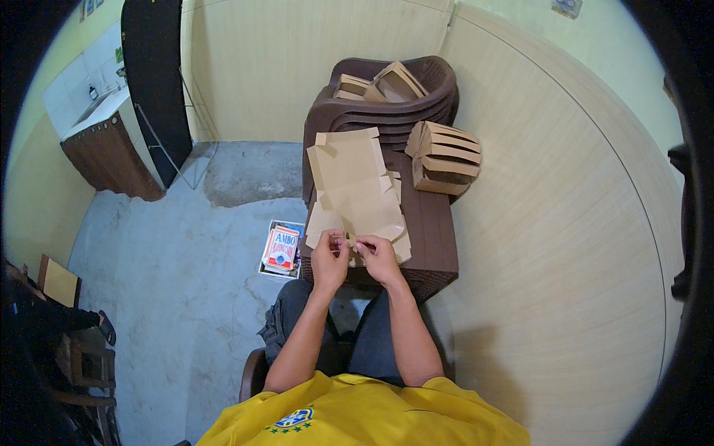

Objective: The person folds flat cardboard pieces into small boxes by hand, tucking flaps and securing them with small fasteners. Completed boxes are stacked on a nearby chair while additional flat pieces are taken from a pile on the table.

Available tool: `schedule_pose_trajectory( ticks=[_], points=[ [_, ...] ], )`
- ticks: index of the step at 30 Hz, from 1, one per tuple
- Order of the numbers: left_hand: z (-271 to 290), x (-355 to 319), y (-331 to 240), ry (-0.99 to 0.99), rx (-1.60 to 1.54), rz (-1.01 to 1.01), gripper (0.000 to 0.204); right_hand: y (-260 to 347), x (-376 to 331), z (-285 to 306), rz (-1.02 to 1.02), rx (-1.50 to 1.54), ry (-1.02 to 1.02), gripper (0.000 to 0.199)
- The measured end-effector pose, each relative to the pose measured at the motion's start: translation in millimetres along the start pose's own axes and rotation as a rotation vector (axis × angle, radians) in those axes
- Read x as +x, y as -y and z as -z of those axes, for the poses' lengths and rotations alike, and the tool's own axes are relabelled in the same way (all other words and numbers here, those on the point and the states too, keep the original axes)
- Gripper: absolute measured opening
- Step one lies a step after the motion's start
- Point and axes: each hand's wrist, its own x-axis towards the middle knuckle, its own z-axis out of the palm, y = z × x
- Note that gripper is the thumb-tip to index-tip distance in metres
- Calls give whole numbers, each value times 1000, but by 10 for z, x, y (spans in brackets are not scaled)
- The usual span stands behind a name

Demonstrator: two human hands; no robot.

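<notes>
A flat, unfolded tan cardboard box blank [354, 186] lies on a dark brown wicker table [435, 238] in front of me. My left hand [329, 258] pinches the blank's near edge flap, and my right hand [376, 255] grips the same edge just to the right. Both hands are closed on the cardboard, thumbs close together. Under the blank lie more flat sheets.
A row of folded cardboard boxes [445, 157] stands at the table's right. Stacked brown plastic chairs [387, 104] behind hold more boxes [383, 84]. A red-and-white printed carton [282, 249] lies on the concrete floor at left. The wall is close on the right.
</notes>
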Motion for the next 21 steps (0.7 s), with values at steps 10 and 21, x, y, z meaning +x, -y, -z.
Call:
schedule_pose_trajectory(
  ticks=[10,21],
  points=[
    [-97,53,-139,-48,38,25,28,-50,-83,54,-22,-39,-53,19],
    [-69,6,-267,39,163,12,27,25,-145,234,-72,95,91,26]
  ],
)
